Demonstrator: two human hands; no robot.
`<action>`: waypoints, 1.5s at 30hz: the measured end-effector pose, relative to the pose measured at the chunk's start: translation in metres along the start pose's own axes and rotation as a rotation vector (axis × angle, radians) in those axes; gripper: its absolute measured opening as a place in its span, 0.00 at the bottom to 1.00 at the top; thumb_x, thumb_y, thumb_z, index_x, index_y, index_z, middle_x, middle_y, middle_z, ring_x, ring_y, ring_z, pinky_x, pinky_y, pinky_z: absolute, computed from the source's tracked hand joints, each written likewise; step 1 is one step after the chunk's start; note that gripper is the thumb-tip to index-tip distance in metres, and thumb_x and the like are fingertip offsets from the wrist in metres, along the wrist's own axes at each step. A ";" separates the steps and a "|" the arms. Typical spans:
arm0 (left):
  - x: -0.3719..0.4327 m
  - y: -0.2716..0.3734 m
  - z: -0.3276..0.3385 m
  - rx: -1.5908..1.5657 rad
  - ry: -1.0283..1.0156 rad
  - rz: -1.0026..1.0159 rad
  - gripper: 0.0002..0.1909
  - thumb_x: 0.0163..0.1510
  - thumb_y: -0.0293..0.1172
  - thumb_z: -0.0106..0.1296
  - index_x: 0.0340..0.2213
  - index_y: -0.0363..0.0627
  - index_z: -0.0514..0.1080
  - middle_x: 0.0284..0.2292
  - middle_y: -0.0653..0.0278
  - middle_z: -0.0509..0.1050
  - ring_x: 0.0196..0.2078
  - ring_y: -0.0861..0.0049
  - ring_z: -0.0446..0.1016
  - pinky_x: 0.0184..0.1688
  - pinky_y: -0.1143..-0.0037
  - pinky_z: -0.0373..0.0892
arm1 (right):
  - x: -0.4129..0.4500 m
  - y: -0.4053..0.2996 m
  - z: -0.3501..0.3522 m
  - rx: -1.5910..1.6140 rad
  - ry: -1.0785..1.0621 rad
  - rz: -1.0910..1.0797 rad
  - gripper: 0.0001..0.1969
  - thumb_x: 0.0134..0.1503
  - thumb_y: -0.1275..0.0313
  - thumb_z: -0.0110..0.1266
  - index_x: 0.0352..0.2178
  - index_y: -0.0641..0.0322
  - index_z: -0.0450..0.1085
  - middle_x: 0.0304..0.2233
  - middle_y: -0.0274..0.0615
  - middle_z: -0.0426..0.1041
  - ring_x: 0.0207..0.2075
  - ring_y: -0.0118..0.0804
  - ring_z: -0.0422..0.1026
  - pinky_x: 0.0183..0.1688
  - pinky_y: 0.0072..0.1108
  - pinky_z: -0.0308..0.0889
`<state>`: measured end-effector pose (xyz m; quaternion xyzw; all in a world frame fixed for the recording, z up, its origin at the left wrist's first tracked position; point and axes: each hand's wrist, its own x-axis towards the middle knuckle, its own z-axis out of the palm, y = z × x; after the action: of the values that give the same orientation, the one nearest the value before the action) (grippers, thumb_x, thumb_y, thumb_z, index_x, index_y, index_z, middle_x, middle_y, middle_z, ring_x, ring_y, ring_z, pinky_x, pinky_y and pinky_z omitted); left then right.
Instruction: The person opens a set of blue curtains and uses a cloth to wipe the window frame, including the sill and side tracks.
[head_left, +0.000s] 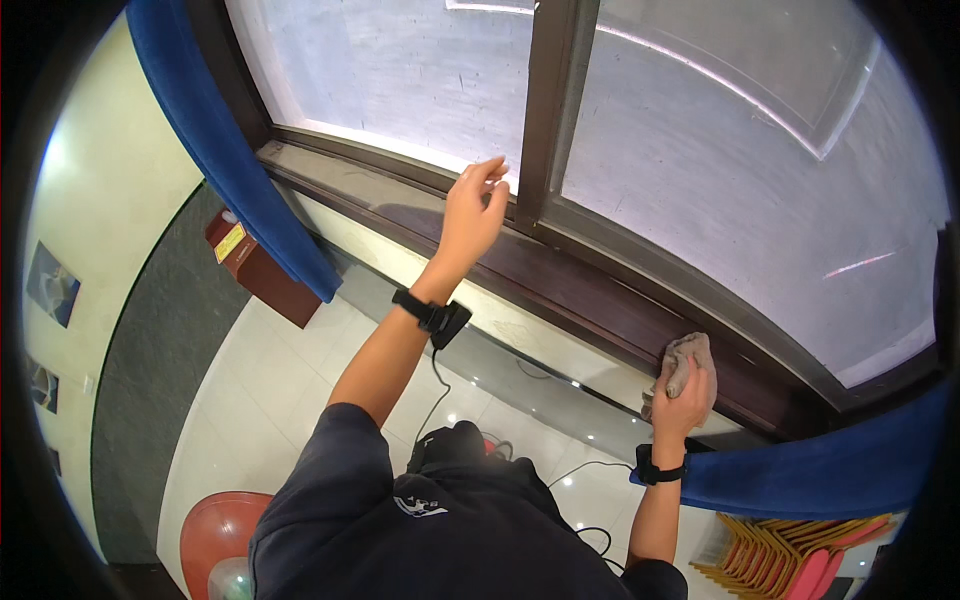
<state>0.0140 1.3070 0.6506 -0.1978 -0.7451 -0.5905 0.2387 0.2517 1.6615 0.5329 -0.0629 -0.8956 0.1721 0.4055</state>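
Note:
My right hand (681, 401) grips a bunched greyish-brown cloth (688, 354) against the right part of a dark brown window sill (577, 289). Loosely bent and with nothing in it, my left hand (474, 210) is over the sill near the upright bar (547, 112) of the window frame. Whether its fingers touch the frame, I cannot tell. Pale dust (322, 169) coats the sill's left end, while the part between my hands looks darker. Behind the sill stand window panes (397, 75) with streaks and specks.
Blue curtains (225, 142) hang at the left, and another blue curtain (810, 457) at the right. A reddish-brown box (274, 289) stands on the tiled floor below. Cables (442, 382) trail from my wrist straps. Stacked chairs (780, 555) are at lower right, a red stool (217, 532) at lower left.

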 end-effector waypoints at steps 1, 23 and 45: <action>-0.014 -0.011 -0.009 0.129 0.030 0.013 0.20 0.63 0.24 0.52 0.55 0.31 0.71 0.49 0.50 0.73 0.56 0.65 0.74 0.58 0.69 0.71 | 0.003 -0.013 -0.010 -0.074 -0.060 0.015 0.26 0.48 0.72 0.64 0.50 0.68 0.73 0.42 0.57 0.71 0.48 0.63 0.70 0.51 0.45 0.65; -0.101 -0.107 -0.080 0.537 0.077 0.157 0.13 0.52 0.22 0.60 0.41 0.36 0.75 0.45 0.51 0.75 0.54 0.50 0.73 0.53 0.59 0.71 | 0.108 -0.190 0.099 0.002 -0.518 -0.412 0.30 0.39 0.84 0.60 0.49 0.76 0.71 0.53 0.57 0.76 0.59 0.56 0.69 0.59 0.40 0.64; -0.065 -0.076 -0.078 0.428 -0.154 0.035 0.19 0.55 0.21 0.56 0.49 0.34 0.73 0.51 0.51 0.74 0.56 0.52 0.70 0.59 0.60 0.64 | 0.085 -0.166 0.074 -0.024 -0.563 -0.188 0.32 0.38 0.82 0.61 0.51 0.62 0.73 0.53 0.46 0.74 0.57 0.54 0.69 0.58 0.37 0.64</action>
<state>0.0324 1.2135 0.5676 -0.1999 -0.8660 -0.3978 0.2277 0.1444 1.5088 0.6067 0.0659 -0.9767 0.1340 0.1544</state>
